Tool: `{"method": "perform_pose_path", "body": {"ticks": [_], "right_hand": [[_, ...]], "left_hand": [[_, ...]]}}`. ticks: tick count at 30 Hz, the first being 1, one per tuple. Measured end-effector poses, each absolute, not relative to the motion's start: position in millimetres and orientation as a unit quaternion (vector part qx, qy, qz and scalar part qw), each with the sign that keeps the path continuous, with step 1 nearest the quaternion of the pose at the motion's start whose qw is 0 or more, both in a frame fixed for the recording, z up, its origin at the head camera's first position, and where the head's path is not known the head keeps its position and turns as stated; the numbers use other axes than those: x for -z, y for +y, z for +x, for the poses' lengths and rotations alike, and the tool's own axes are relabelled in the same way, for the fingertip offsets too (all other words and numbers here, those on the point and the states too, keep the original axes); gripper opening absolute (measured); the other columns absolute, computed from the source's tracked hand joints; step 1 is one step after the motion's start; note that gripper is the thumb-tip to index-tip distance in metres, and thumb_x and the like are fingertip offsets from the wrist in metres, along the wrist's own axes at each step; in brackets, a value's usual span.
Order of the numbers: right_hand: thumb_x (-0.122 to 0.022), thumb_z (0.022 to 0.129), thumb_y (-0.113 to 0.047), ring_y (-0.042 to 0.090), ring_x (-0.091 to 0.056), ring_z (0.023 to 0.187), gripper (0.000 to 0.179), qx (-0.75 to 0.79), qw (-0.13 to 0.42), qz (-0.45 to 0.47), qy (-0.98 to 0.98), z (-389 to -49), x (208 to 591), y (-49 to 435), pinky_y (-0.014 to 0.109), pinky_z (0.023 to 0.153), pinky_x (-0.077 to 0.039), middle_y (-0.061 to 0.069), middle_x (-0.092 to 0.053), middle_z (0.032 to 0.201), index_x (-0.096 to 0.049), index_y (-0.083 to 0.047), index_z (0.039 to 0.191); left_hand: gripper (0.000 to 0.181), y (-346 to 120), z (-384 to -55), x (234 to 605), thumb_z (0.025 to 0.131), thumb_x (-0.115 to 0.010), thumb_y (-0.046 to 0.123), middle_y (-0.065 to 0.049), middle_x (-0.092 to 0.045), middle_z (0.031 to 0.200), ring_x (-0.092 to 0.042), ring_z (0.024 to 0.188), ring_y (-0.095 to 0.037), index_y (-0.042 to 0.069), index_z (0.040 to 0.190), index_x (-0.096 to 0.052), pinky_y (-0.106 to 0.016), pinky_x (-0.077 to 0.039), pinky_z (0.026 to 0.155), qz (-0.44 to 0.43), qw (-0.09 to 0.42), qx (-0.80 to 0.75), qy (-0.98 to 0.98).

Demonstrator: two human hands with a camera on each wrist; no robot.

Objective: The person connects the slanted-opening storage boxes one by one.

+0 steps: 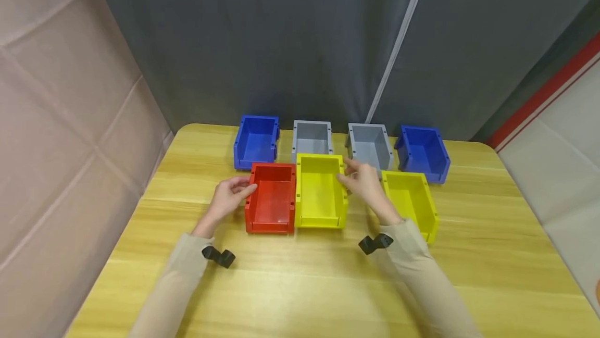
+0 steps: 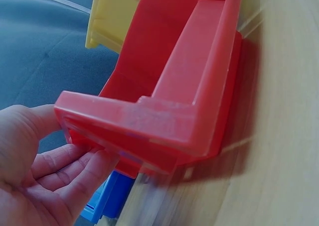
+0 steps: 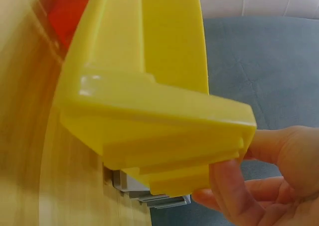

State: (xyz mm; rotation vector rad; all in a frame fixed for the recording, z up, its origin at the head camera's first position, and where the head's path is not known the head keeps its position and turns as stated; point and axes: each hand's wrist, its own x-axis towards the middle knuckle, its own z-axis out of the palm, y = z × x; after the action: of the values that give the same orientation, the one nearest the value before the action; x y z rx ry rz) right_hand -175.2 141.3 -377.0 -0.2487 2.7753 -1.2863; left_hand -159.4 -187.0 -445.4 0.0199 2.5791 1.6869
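Pinches the red storage bin [image 1: 271, 200] by its left wall between thumb and curled fingers of the left hand [image 1: 227, 198], and the yellow storage bin [image 1: 321, 187] beside it by its right wall with the right hand [image 1: 367, 184], similarly curled, just below the head view's centre.

Right hand [image 3: 299, 181] gripping side of yellow bin [image 3: 172, 104] from lower right, thumb reaching behind rim, fingers [image 3: 227, 183] pressing outer wall. Yellow bin filling middle of view, open top facing up and right. Red bin [image 3: 70, 12] peeking out at upper left, partly hidden. Grey bin [image 3: 130, 182] showing beneath yellow one. Wooden table [image 3: 22, 136] running down left; dark curtain [image 3: 249, 61] hanging at right, pale wall [image 3: 274, 1] lying along top.
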Motion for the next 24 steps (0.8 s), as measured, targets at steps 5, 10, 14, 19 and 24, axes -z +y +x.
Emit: {"method": "perform_pose_path", "body": {"ticks": [5,10,14,19,24], "right_hand": [[-0.065,0.089,-0.013,0.026,-0.063,0.061,0.055,0.431,0.051,-0.081,0.897,-175.0,379.2,144.9,0.031,0.052,-0.054,0.024,-0.062,0.107,-0.044,0.006,0.135],[-0.066,0.089,-0.017,0.027,-0.062,0.054,0.054,0.437,0.070,-0.071,0.894,-177.0,379.1,147.1,0.028,0.050,-0.052,0.024,-0.060,0.118,-0.045,0.002,0.135],[-0.067,0.088,-0.018,0.026,-0.061,0.051,0.053,0.440,0.075,-0.061,0.893,-177.8,378.4,148.4,0.030,0.051,-0.052,0.023,-0.061,0.118,-0.048,0.001,0.133],[-0.067,0.088,-0.018,0.027,-0.062,0.053,0.053,0.442,0.081,-0.059,0.891,-177.4,379.0,149.0,0.036,0.055,-0.054,0.024,-0.056,0.123,-0.047,0.001,0.133],[-0.067,0.088,-0.018,0.026,-0.058,0.053,0.056,0.400,0.027,-0.097,0.911,-174.3,380.1,143.8,0.028,0.047,-0.047,0.024,-0.062,0.111,-0.046,0.003,0.135]], "left_hand": [[0.038,-186.2,-158.5,444.1,0.087,-0.068,0.019,-0.022,-0.064,0.109,-0.064,0.093,-0.030,-0.006,0.116,-0.061,-0.023,-0.054,0.072,0.008,0.028,-0.540,0.841],[0.036,-184.8,-158.0,442.7,0.088,-0.067,0.018,-0.022,-0.065,0.107,-0.065,0.092,-0.031,-0.006,0.114,-0.062,-0.026,-0.054,0.073,0.012,0.023,-0.536,0.844],[0.036,-182.5,-158.3,442.0,0.088,-0.067,0.018,-0.022,-0.064,0.108,-0.064,0.093,-0.031,-0.006,0.114,-0.062,-0.030,-0.055,0.076,0.013,0.026,-0.539,0.842],[0.035,-182.9,-159.8,440.9,0.089,-0.066,0.018,-0.021,-0.065,0.108,-0.064,0.092,-0.030,-0.005,0.116,-0.061,-0.030,-0.055,0.074,0.011,0.029,-0.531,0.847],[0.034,-184.6,-160.0,441.4,0.089,-0.066,0.017,-0.021,-0.065,0.108,-0.065,0.091,-0.030,-0.004,0.116,-0.061,-0.030,-0.055,0.073,0.012,0.026,-0.526,0.850]]}}
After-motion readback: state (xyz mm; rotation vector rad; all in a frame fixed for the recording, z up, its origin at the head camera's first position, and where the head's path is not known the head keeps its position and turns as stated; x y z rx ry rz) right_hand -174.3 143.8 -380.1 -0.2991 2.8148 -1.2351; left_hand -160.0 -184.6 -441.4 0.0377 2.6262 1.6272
